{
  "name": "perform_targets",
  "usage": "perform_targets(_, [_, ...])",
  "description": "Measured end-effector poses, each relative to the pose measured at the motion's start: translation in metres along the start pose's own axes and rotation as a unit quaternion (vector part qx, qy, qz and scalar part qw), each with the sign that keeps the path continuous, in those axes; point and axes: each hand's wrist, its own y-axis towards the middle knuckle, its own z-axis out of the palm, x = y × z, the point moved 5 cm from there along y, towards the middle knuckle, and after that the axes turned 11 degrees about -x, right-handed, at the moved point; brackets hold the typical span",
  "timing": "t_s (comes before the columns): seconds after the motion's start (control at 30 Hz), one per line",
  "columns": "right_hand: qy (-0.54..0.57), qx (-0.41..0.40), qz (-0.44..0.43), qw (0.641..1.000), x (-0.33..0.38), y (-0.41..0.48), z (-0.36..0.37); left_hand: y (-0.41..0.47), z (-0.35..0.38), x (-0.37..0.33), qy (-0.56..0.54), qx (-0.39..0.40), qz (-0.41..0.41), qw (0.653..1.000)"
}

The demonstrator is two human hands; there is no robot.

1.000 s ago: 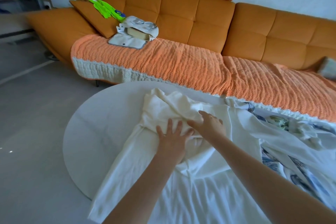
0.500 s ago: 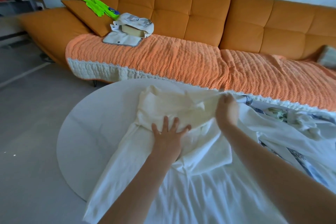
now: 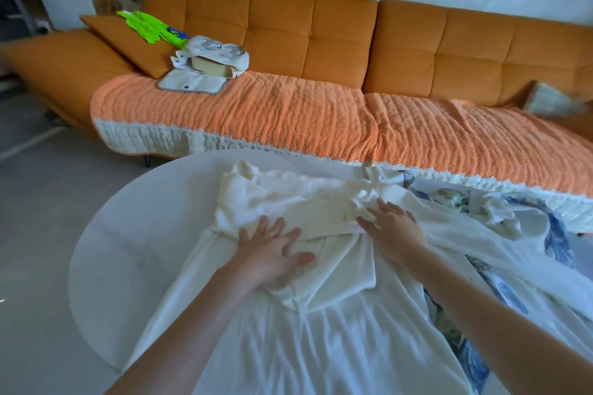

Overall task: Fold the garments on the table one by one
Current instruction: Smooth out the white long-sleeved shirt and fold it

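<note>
A long white garment [image 3: 321, 330] lies spread over the round white table [image 3: 134, 234], its upper part folded toward me in cream layers [image 3: 288, 199]. My left hand [image 3: 272, 253] rests flat on the fold, fingers spread, holding nothing. My right hand [image 3: 391, 228] lies palm down on the right end of the same fold, fingers apart. A blue and white patterned garment [image 3: 552, 234] sits crumpled at the table's right, partly under the white one.
An orange sofa [image 3: 321, 42] with an orange knitted throw [image 3: 288, 115] stands right behind the table. On its seat lie a white bag [image 3: 218, 58], a grey-edged pouch [image 3: 192, 85] and a bright green item [image 3: 147, 26]. Grey floor [image 3: 38, 202] is at left.
My right hand went to the far edge of the fold, then came back down flat on its right end. The folded part now lies flatter. My left hand stayed pressing the cloth.
</note>
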Motion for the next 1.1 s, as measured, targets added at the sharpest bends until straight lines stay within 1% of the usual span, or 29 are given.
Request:
perform_targets(0.07, [0.047, -0.028, 0.048, 0.997, -0.003, 0.003, -0.009, 0.0, -0.011, -0.001, -0.026, -0.018, 0.0, 0.999])
perform_targets(0.1, [0.079, -0.036, 0.076, 0.993, -0.005, 0.004, -0.013, 0.002, -0.021, -0.002, -0.049, -0.057, 0.006, 0.997])
perform_targets(0.13, [0.104, -0.053, 0.098, 0.988, -0.007, 0.005, -0.017, 0.006, -0.035, 0.0, -0.069, -0.125, 0.016, 0.99])
perform_targets(0.17, [0.124, -0.079, 0.111, 0.983, -0.009, 0.007, -0.021, 0.011, -0.052, 0.003, -0.081, -0.223, 0.034, 0.971])
perform_targets(0.2, [0.139, -0.109, 0.115, 0.978, -0.011, 0.009, -0.024, 0.017, -0.068, 0.009, -0.086, -0.304, 0.047, 0.948])
perform_targets(0.23, [0.144, -0.133, 0.112, 0.974, -0.012, 0.01, -0.026, 0.027, -0.078, 0.017, -0.086, -0.342, 0.045, 0.935])
perform_targets(0.27, [0.142, -0.148, 0.103, 0.973, -0.013, 0.011, -0.027, 0.039, -0.083, 0.027, -0.084, -0.343, 0.028, 0.935])
perform_targets(0.3, [0.139, -0.159, 0.093, 0.973, -0.013, 0.012, -0.027, 0.054, -0.084, 0.039, -0.079, -0.319, 0.004, 0.944])
perform_targets(0.37, [0.149, -0.172, 0.086, 0.97, -0.015, 0.015, -0.027, 0.078, -0.076, 0.059, -0.07, -0.248, -0.038, 0.965])
perform_targets(0.43, [0.144, -0.18, 0.083, 0.97, -0.017, 0.019, -0.026, 0.091, -0.068, 0.073, -0.078, -0.207, -0.057, 0.974])
perform_targets(0.5, [0.113, -0.163, 0.073, 0.978, -0.015, 0.022, -0.025, 0.097, -0.069, 0.083, -0.076, -0.23, -0.05, 0.969])
perform_targets(0.6, [0.041, -0.092, 0.066, 0.993, -0.014, 0.023, -0.018, 0.097, -0.08, 0.094, -0.061, -0.307, -0.057, 0.948])
perform_targets(0.63, [0.044, -0.107, 0.073, 0.991, -0.014, 0.023, -0.02, 0.097, -0.084, 0.1, -0.068, -0.331, -0.077, 0.938])
perform_targets(0.7, [0.115, -0.183, 0.109, 0.97, -0.019, 0.023, -0.031, 0.098, -0.092, 0.113, -0.083, -0.359, -0.128, 0.921])
perform_targets(0.77, [0.229, -0.241, 0.172, 0.927, -0.031, 0.027, -0.04, 0.096, -0.1, 0.126, -0.088, -0.373, -0.17, 0.908])
perform_targets(0.83, [0.335, -0.248, 0.23, 0.879, -0.043, 0.028, -0.042, 0.094, -0.102, 0.135, -0.067, -0.373, -0.198, 0.904])
perform_targets(0.87, [0.347, -0.234, 0.247, 0.874, -0.048, 0.027, -0.038, 0.091, -0.1, 0.138, -0.049, -0.37, -0.204, 0.905])
perform_targets(0.9, [0.319, -0.212, 0.253, 0.889, -0.051, 0.025, -0.032, 0.088, -0.097, 0.138, -0.037, -0.363, -0.206, 0.908])
perform_targets(0.97, [0.198, -0.158, 0.235, 0.938, -0.053, 0.02, -0.021, 0.082, -0.089, 0.13, -0.03, -0.343, -0.19, 0.919])
perform_targets(1.0, [0.139, -0.144, 0.225, 0.954, -0.051, 0.017, -0.019, 0.08, -0.084, 0.124, -0.024, -0.328, -0.173, 0.929])
perform_targets(1.1, [0.044, -0.144, 0.186, 0.971, -0.046, 0.013, -0.018, 0.073, -0.062, 0.105, 0.014, -0.248, -0.123, 0.961])
